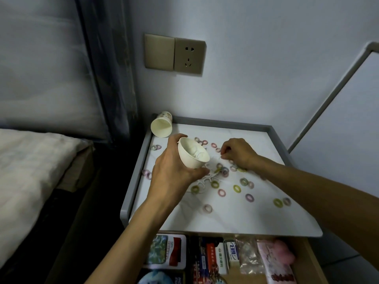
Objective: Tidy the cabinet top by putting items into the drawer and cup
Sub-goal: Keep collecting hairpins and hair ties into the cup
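Observation:
My left hand (174, 171) grips a white paper cup (192, 153), tilted above the white cabinet top (235, 218); some pale items lie inside the cup. My right hand (238, 152) rests on the top beside the cup, its fingers curled and pinching at a small hair ring. Several small pastel hair rings (236, 188) lie scattered over the top, with white ones (202, 182) under the cup. The open drawer (307, 261) shows below the front edge, filled with packets.
A second paper cup (161, 127) lies on its side at the back left corner. A raised grey rim (276, 136) borders the top. A wall socket (189, 57) sits above. A bed (30, 171) stands to the left.

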